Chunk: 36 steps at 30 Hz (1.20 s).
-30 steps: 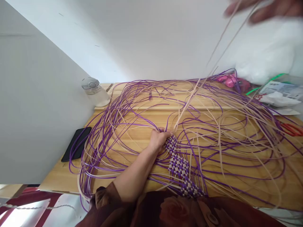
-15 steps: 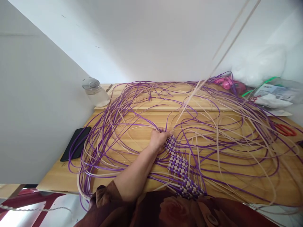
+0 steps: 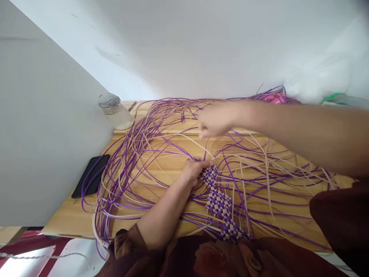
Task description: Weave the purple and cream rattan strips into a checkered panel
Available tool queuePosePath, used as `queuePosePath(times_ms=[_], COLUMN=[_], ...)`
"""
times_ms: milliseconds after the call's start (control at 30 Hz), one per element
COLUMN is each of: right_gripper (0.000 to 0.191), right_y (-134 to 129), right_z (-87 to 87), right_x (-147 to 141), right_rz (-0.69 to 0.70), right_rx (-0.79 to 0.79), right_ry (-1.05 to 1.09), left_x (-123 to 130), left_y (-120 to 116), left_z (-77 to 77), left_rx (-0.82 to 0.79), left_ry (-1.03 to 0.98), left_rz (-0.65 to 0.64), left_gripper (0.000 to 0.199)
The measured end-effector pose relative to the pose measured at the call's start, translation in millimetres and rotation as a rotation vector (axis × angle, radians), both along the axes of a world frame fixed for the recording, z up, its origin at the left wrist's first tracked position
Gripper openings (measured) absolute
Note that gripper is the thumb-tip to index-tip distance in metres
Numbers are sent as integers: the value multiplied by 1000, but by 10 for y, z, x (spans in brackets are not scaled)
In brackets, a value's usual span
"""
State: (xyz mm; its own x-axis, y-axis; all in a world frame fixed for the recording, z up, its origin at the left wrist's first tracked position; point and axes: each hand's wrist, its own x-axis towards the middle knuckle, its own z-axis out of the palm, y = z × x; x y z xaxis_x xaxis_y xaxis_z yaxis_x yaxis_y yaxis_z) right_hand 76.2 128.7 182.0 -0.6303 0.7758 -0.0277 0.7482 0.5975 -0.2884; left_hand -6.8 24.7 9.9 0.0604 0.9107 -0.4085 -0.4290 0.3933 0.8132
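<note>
A woven strip (image 3: 220,204) of purple and beige squares runs from the table's middle down to the person's lap, with long loose strands (image 3: 138,134) spreading to both sides. My left hand (image 3: 194,169) pinches the strip's upper end, thumb on top, near where the strands come out. Above it, my right hand (image 3: 215,119) hangs over the back of the table, blurred, its fingers curled and pointing left. A beige strand arcs beneath the right hand; whether the fingers hold anything is too blurred to tell.
A clear bottle (image 3: 117,111) stands at the back left, with a black phone (image 3: 90,177) nearer the left edge. Pink items (image 3: 276,98) and a pale plastic bag (image 3: 319,77) lie at the back right, partly behind the right forearm. The wall rises behind the table.
My right hand and forearm have come into view from the right. The beige strands that stretched up to the upper right are no longer raised. My left hand keeps its grip.
</note>
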Motion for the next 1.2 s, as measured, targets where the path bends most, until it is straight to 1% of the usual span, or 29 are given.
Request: queuePosePath(times_ms=[67,100,167,233,300,400,467,600,767,900,1100,1200], right_gripper=[19,14,5,8,12,18,18,12,17,14,12,10], right_y=[-115,-163,-237,-293,-337,-359,-334,-260,-252,-239,-187,-176], right_z=[-222,-337,-533,-664,-741,-825,-882,-947,-954,-982,-993,-1041], right_x=[139,219,357,435,453,435,432,449,437,432,387,349], right_rz=[86,127,173,193,251,373,405,353,436,386,460,430], right_rx=[-183,-241,-253,-197,-128,-55,-61,-128,-163,-194,-250,-293], right_ry=[-251,-294,-235,-137,-59,36,94,172,225,252,265,255], left_x=[4,6,8,6,0,-13,-20,-24,-21,-24,-28,-28], left_y=[-4,-4,-4,-2,-1,-8,-17,-26,-11,-14,-31,-25], left_z=[16,21,22,11,-7,-29,-32,-18,-12,-21,-14,-12], left_rx=[1,6,25,57,88,133,134,101,105,108,84,70], left_ry=[-4,0,8,9,4,-20,-44,-57,-70,-100,-140,-125], left_rz=[-11,-5,14,10,-2,-25,-35,-23,-50,-50,-62,-75], left_gripper=[27,28,27,26,25,26,28,33,34,36,34,35])
